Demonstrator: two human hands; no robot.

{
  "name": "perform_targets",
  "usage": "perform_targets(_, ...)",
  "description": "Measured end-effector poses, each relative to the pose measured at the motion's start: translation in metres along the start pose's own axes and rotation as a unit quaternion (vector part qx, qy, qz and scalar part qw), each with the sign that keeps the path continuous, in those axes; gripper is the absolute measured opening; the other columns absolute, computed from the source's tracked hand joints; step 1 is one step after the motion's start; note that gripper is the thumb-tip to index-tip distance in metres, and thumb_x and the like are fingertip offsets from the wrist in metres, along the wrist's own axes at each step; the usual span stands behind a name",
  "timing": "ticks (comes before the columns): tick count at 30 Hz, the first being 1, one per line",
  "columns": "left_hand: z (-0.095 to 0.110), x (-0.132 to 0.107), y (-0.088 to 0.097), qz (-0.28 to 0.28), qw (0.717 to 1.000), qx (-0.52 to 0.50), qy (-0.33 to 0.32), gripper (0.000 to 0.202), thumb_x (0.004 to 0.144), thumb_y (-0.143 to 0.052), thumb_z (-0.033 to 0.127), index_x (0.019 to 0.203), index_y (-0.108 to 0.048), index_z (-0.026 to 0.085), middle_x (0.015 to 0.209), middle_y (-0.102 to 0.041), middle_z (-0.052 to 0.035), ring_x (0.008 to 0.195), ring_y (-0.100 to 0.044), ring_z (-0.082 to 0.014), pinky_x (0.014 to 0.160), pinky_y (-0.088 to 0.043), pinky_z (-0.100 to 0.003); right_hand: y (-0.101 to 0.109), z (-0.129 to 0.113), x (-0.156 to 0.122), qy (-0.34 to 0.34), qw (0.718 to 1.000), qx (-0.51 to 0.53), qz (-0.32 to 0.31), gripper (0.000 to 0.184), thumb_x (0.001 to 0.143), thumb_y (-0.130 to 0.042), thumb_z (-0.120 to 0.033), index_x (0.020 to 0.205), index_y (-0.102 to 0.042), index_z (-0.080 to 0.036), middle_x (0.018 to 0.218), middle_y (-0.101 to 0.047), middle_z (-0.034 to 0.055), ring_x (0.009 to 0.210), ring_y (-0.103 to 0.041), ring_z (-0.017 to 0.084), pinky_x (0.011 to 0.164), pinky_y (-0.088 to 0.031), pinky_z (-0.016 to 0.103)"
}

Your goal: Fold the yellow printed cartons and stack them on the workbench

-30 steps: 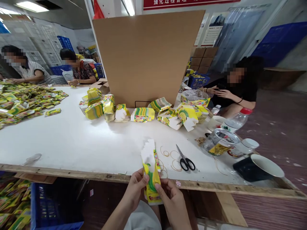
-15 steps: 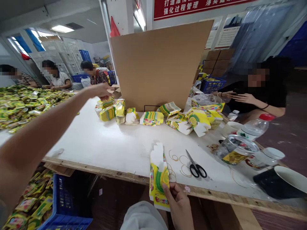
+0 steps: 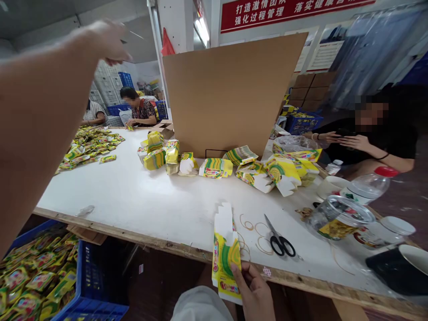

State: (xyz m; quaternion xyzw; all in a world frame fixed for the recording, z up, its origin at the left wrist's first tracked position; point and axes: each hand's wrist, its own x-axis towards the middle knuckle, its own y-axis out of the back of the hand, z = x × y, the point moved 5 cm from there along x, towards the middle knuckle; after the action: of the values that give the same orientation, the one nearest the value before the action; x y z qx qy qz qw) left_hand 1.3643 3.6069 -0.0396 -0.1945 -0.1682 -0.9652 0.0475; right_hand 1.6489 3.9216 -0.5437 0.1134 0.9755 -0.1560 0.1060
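Note:
My right hand (image 3: 253,292) grips a stack of flat yellow-green printed cartons (image 3: 226,258) at the table's near edge, thumb on its front; the white flaps stick up. My left arm stretches up and away at the upper left. My left hand (image 3: 106,41) is raised high, blurred, with fingers curled downward; I see nothing in it. More bundles of folded cartons (image 3: 214,167) lie in a row in front of a tall upright cardboard sheet (image 3: 234,93).
Scissors (image 3: 280,240) and loose rubber bands (image 3: 249,225) lie right of the stack. A clear jar (image 3: 337,218), bottle (image 3: 369,187) and dark bowl (image 3: 397,267) stand at right. A blue crate (image 3: 50,276) of packets sits lower left. Packets (image 3: 90,145) are heaped at far left. Other people sit around the table.
My left hand let go of the carton stack, reached out toward the far bundles, then rose up to the upper left. My right hand keeps holding the stack.

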Motion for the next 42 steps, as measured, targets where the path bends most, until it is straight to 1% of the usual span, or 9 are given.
perform_targets(4, -0.063, -0.073, -0.092, -0.060, 0.998, 0.021, 0.007, 0.035, 0.079, -0.050, -0.006, 0.111, -0.057, 0.005, 0.062, -0.066, 0.0159, 0.071, -0.063, -0.0027, 0.068, -0.049, -0.009, 0.004, -0.007, -0.001, 0.012, 0.999, 0.008, 0.034, 0.039, 0.064, -0.079, -0.055, 0.072, -0.061, -0.021, 0.075, -0.074, 0.0049, 0.069, -0.068, 0.025, 0.061, -0.057, 0.033)
perform_targets(9, -0.183, -0.253, -0.220, -0.214, 0.975, -0.021, 0.053, 0.062, 0.069, -0.071, 0.003, 0.128, -0.054, 0.014, 0.086, -0.071, -0.0026, 0.066, -0.066, -0.0124, 0.057, -0.053, -0.023, 0.009, -0.017, -0.004, 0.051, 0.996, -0.004, 0.074, 0.037, 0.067, -0.077, -0.053, 0.072, -0.061, -0.020, 0.074, -0.071, 0.0035, 0.069, -0.066, 0.022, 0.062, -0.057, 0.030)
perform_targets(12, -0.221, -0.345, -0.266, -0.274, 0.946, -0.140, 0.099, 0.067, 0.076, -0.070, 0.017, 0.136, -0.042, 0.023, 0.106, -0.065, -0.0089, 0.086, -0.069, -0.0180, 0.065, -0.055, -0.026, 0.010, -0.021, -0.007, 0.076, 0.992, -0.023, 0.093, 0.037, 0.070, -0.075, -0.054, 0.073, -0.062, -0.020, 0.071, -0.069, 0.0024, 0.068, -0.064, 0.020, 0.061, -0.057, 0.029)
perform_targets(14, -0.229, -0.379, -0.282, -0.291, 0.915, -0.245, 0.136, 0.060, 0.080, -0.067, 0.023, 0.134, -0.040, 0.025, 0.105, -0.063, -0.0070, 0.083, -0.067, -0.0168, 0.067, -0.053, -0.025, 0.008, -0.023, -0.008, 0.084, 0.991, -0.038, 0.098, 0.037, 0.070, -0.074, -0.054, 0.073, -0.063, -0.019, 0.070, -0.068, 0.0021, 0.067, -0.063, 0.020, 0.061, -0.056, 0.027)
perform_targets(20, -0.238, -0.398, -0.286, -0.258, 0.906, -0.281, 0.181, 0.064, 0.084, -0.065, 0.030, 0.138, -0.032, 0.027, 0.087, -0.062, -0.0016, 0.072, -0.065, -0.0160, 0.068, -0.050, -0.028, 0.003, -0.022, -0.009, 0.092, 0.987, -0.095, 0.094, 0.039, 0.071, -0.072, -0.057, 0.072, -0.065, -0.018, 0.067, -0.066, 0.0027, 0.065, -0.061, 0.019, 0.060, -0.054, 0.026)
perform_targets(26, -0.243, -0.408, -0.284, -0.259, 0.899, -0.296, 0.192, 0.072, 0.086, -0.062, 0.028, 0.143, -0.019, 0.027, 0.092, -0.063, -0.0038, 0.080, -0.064, -0.0171, 0.074, -0.050, -0.030, 0.011, -0.016, -0.010, 0.108, 0.977, -0.152, 0.104, 0.042, 0.072, -0.070, -0.059, 0.078, -0.067, -0.018, 0.073, -0.069, 0.0047, 0.066, -0.062, 0.020, 0.061, -0.052, 0.026)
perform_targets(35, -0.232, -0.409, -0.282, -0.318, 0.879, -0.314, 0.167, 0.067, 0.089, -0.059, 0.029, 0.143, -0.019, 0.024, 0.100, -0.062, -0.0085, 0.095, -0.063, -0.0212, 0.089, -0.046, -0.037, 0.011, -0.017, -0.012, 0.163, 0.969, -0.167, 0.080, 0.057, 0.080, -0.068, -0.047, 0.127, -0.054, -0.018, 0.113, -0.071, 0.0124, 0.097, -0.069, 0.025, 0.080, -0.057, 0.031)
perform_targets(38, -0.234, -0.409, -0.279, -0.347, 0.858, -0.340, 0.166, 0.061, 0.091, -0.058, 0.032, 0.142, -0.024, 0.027, 0.106, -0.063, -0.0092, 0.098, -0.064, -0.0225, 0.089, -0.047, -0.037, 0.010, -0.021, -0.011, 0.161, 0.974, -0.160, 0.030, 0.066, 0.084, -0.064, -0.046, 0.141, -0.042, -0.020, 0.114, -0.070, 0.0112, 0.097, -0.069, 0.024, 0.082, -0.056, 0.031)
perform_targets(42, -0.234, -0.412, -0.275, -0.395, 0.798, -0.408, 0.200, 0.051, 0.089, -0.062, 0.030, 0.131, -0.034, 0.030, 0.103, -0.064, -0.0056, 0.096, -0.065, -0.0219, 0.083, -0.049, -0.035, 0.012, -0.033, -0.012, 0.148, 0.973, -0.172, -0.032, 0.058, 0.088, -0.058, -0.046, 0.138, -0.044, -0.020, 0.100, -0.071, 0.0082, 0.084, -0.068, 0.021, 0.075, -0.055, 0.029)
